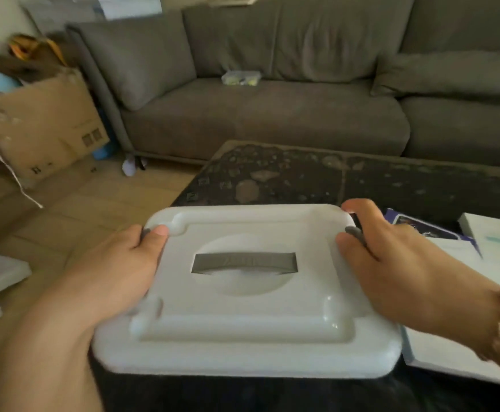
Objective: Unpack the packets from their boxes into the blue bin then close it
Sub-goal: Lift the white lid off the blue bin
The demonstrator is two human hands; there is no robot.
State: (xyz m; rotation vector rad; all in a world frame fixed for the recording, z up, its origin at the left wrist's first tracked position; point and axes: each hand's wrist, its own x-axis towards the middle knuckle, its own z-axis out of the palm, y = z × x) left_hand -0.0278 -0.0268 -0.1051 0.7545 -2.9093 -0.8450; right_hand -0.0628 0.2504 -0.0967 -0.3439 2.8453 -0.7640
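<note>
Grey sofa [257, 93] fills the top of the frame, a cardboard box [43, 126] leaning at upper left, and the dark patterned table [391, 179] runs across the middle. Centre bottom sits the white lid [243, 307], covering the blue bin so fully that no blue shows. Flat boxes [486, 248] lie at the right edge, likely emptied. Now the left hand [118, 269] and right hand [391, 263] each curl around a grey side latch [354, 233], thumbs on top of the lid — looks like pressing the clips home to lock it shut.
</note>
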